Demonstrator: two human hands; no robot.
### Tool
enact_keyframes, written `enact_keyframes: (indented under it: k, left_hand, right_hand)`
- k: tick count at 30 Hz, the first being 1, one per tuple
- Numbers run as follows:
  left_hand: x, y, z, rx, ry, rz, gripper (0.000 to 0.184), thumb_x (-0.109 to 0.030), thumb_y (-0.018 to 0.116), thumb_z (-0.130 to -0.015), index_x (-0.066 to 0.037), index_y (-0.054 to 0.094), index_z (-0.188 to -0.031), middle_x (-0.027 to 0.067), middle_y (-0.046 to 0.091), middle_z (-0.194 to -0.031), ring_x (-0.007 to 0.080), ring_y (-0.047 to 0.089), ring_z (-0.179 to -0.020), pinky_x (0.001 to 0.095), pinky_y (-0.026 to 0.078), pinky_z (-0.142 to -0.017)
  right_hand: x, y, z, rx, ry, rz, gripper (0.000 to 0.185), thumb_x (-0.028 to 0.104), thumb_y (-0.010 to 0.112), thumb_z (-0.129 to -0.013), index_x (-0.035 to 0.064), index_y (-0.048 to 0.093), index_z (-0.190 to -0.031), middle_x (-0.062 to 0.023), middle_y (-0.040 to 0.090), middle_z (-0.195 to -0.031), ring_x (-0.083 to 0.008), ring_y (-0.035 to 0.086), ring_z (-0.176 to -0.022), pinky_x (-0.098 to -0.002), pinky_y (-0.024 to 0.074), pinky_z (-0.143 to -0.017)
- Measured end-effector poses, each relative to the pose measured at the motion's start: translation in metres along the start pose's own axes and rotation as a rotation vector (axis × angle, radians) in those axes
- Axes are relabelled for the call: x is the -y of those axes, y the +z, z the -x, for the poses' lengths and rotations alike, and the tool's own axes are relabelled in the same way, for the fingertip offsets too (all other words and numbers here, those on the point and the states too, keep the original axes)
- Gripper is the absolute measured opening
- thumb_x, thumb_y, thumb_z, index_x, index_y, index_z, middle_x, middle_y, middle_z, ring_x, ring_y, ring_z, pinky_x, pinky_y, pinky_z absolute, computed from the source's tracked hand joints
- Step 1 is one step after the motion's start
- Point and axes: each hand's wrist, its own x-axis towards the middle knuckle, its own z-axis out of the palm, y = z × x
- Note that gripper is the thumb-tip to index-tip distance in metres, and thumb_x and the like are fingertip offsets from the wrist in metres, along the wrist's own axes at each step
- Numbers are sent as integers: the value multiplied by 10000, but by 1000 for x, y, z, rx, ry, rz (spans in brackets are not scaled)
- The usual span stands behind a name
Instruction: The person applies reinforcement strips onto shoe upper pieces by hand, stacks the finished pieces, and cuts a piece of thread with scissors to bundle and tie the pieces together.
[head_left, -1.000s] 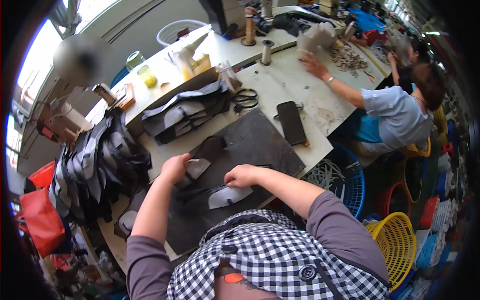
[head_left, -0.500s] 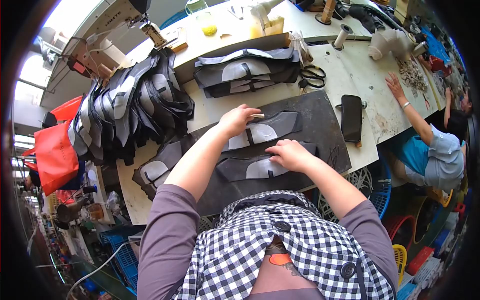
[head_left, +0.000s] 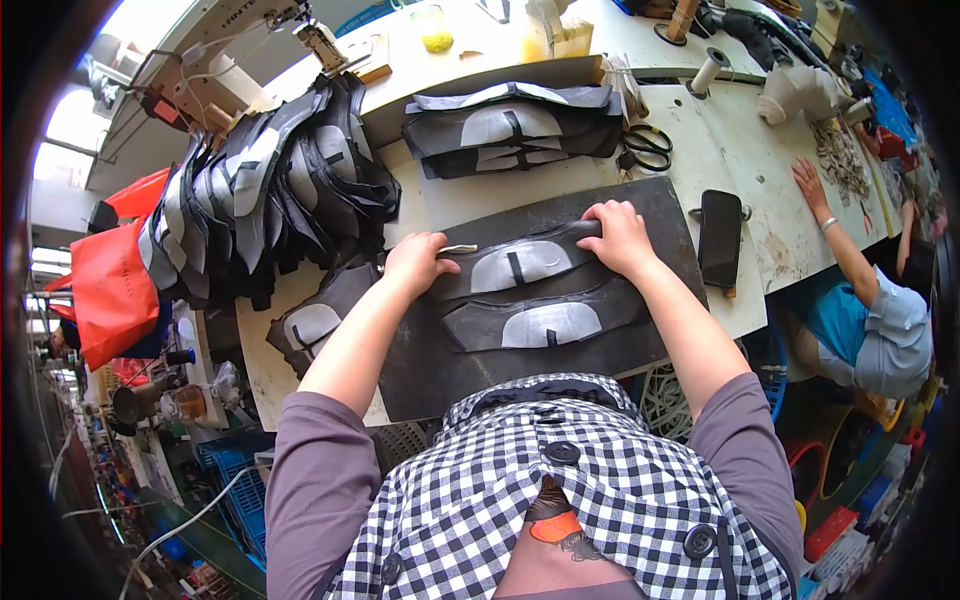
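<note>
Two dark curved pieces with light grey patches lie on the black mat (head_left: pixel 400 385). The upper piece (head_left: pixel 520 265) has my left hand (head_left: pixel 420 263) at its left end, fingers closed, with a small pale strip sticking out from them. Its right end is pinched by my right hand (head_left: pixel 622 238), thumb below and fingers on top. Just below, the second piece (head_left: pixel 550 322) lies flat, untouched. A third patched piece (head_left: pixel 312 322) sits at the mat's left, partly behind my left forearm.
Stacked pieces (head_left: pixel 512 128) lie beyond the mat, and a large bundle (head_left: pixel 265 190) hangs at the left. Scissors (head_left: pixel 648 148) and a phone (head_left: pixel 720 238) are on the right. A co-worker (head_left: pixel 865 320) reaches onto the table. Thread spool (head_left: pixel 708 72) behind.
My right hand has moved up from the lower piece to the upper piece's right end. My left hand has shifted left to its left end. The camera view has turned since the first frame.
</note>
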Motion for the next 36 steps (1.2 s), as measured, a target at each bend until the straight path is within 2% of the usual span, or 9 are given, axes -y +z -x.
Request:
enact_keyframes:
  k: [4,9,11,13,15,17,21,31,36]
  left_hand:
    - [-1,14,2,-242,-85,-17,481,-391,821,-661,-64,634,-961,122,619,-945,322,594,-960,419,487,-815]
    - [-29,-10,13,-356,-122,165,367,-229,792,-761,-39,601,-1011,84,597,-955,258,586,-898,351,483,-780]
    - [-53,-36,24,38,-307,1169,247,-112,672,-836,-28,597,-1056,24,596,-976,99,556,-839,272,463,-716]
    - [-71,-54,38,201,-326,1580,223,-61,609,-864,-34,580,-1083,30,600,-961,96,564,-835,242,454,-702]
    - [-87,-66,51,262,-348,1685,200,-42,547,-906,-37,558,-1106,28,598,-963,103,568,-828,228,449,-702]
    - [-94,-58,58,256,-210,1623,152,-126,471,-1001,-52,553,-1105,19,598,-927,102,565,-811,229,441,-711]
    - [-123,-48,67,219,-22,1568,190,-227,455,-1037,-80,563,-1091,0,589,-871,86,553,-786,223,433,-704]
    - [-153,-37,77,99,-44,1550,213,-214,493,-1023,-10,494,-1081,110,643,-982,192,673,-890,330,562,-826]
    - [-162,-29,78,7,-19,1472,169,-145,546,-990,18,518,-1023,103,639,-942,169,677,-826,300,585,-764]
  right_hand:
    - [15,-4,7,-496,-215,210,477,195,817,-671,182,629,-1109,-38,576,-1091,-257,496,-1133,-422,365,-991]
    - [23,26,25,-174,-369,11,176,173,756,-733,154,676,-889,-7,574,-980,-249,512,-1024,-401,392,-904]
    - [24,36,26,-217,-234,-137,117,177,736,-765,136,670,-853,-16,578,-963,-257,511,-1007,-412,391,-894]
    - [44,14,32,-205,-353,-390,134,205,677,-857,105,675,-767,-38,615,-906,-245,544,-965,-397,405,-883]
    - [66,-21,50,557,-426,-715,247,251,647,-909,80,684,-735,-63,644,-817,-208,604,-830,-354,461,-771]
    - [94,-57,70,729,-218,-715,332,283,636,-933,53,683,-699,-84,650,-751,-174,610,-689,-319,481,-651]
    - [105,-50,68,-114,-120,-995,166,185,695,-889,22,691,-919,-52,619,-871,-132,597,-737,-265,484,-653]
    - [101,-61,90,-151,-150,-1043,167,136,712,-854,-14,709,-927,-70,638,-924,-150,648,-856,-268,526,-779]
    - [95,-62,103,-215,-142,-1002,164,131,714,-829,-17,700,-899,-72,627,-890,-151,635,-815,-272,522,-752]
